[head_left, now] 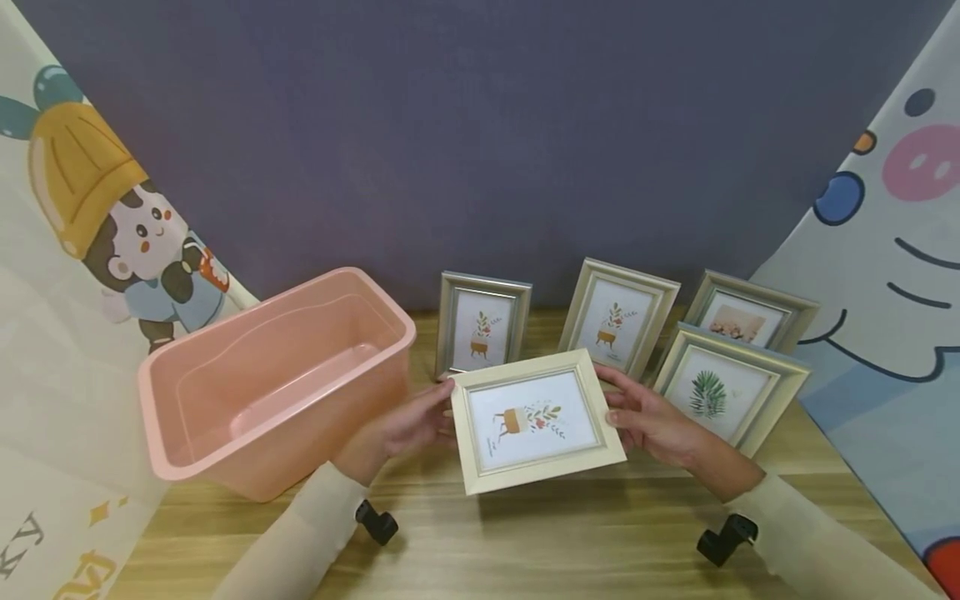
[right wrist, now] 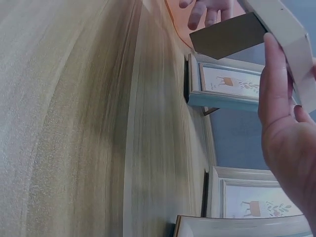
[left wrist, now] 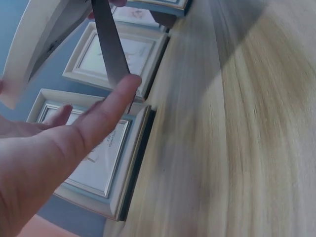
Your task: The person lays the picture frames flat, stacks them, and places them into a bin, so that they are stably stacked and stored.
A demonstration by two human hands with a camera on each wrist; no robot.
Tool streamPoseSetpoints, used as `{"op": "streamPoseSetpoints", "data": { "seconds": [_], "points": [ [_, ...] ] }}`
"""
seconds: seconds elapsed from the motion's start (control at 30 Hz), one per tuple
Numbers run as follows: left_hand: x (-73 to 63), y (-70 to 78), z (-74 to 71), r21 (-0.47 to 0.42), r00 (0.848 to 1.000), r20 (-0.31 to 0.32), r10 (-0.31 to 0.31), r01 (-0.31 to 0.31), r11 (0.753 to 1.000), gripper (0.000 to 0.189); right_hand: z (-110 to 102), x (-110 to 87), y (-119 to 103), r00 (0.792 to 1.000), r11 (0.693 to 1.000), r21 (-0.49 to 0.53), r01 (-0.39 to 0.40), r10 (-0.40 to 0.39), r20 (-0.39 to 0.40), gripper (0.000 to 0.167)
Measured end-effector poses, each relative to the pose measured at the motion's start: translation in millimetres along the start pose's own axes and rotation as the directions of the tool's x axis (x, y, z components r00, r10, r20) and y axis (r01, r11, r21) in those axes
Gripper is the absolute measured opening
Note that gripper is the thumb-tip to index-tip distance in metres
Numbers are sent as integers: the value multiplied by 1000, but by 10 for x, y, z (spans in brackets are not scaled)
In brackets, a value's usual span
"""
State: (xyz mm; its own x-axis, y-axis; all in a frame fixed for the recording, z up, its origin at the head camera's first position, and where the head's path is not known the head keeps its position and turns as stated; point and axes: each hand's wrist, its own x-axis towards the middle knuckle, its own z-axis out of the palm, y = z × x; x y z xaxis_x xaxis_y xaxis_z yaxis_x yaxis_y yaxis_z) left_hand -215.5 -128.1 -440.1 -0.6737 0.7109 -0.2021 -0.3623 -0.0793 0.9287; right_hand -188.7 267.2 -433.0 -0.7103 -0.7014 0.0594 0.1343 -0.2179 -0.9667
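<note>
A cream picture frame (head_left: 538, 421) with a potted-plant print is held up sideways over the table, tilted, its picture facing up. My right hand (head_left: 651, 421) grips its right edge, thumb on the front and fingers behind, as the right wrist view also shows. At the left edge, my left hand (head_left: 412, 425) has its thumb at the upper corner. In the left wrist view, the fingers (left wrist: 129, 84) of that hand stretch out below the frame, near its grey back stand (left wrist: 109, 42). The stand (right wrist: 228, 37) juts from the back in the right wrist view.
A deep pink bin (head_left: 277, 392) stands to the left. Behind the held frame stand a small plant-print frame (head_left: 482, 325) and another such frame (head_left: 618, 321). To the right, a green-leaf frame (head_left: 727, 392) overlaps a pink-print frame (head_left: 750, 312). All rest on the wooden table (head_left: 585, 533).
</note>
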Motion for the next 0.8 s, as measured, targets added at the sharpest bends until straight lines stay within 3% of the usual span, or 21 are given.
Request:
{"op": "streamPoseSetpoints", "data": {
  "seconds": [0.2, 0.43, 0.8],
  "points": [
    [4, -25, 27, -48, 999, 32, 17, -16, 999, 42, 1, -2, 11, 1000, 1000, 21, 6, -6, 15, 69],
    [25, -52, 44, -20, 1000, 11, -8, 8, 1000, 63, 6, -16, 21, 1000, 999, 42, 9, -10, 25, 70],
    [35, -67, 43, -31, 999, 36, 4, -3, 1000, 66, 0, -17, 41, 999, 998, 58, 15, -17, 31, 71]
  ]
}}
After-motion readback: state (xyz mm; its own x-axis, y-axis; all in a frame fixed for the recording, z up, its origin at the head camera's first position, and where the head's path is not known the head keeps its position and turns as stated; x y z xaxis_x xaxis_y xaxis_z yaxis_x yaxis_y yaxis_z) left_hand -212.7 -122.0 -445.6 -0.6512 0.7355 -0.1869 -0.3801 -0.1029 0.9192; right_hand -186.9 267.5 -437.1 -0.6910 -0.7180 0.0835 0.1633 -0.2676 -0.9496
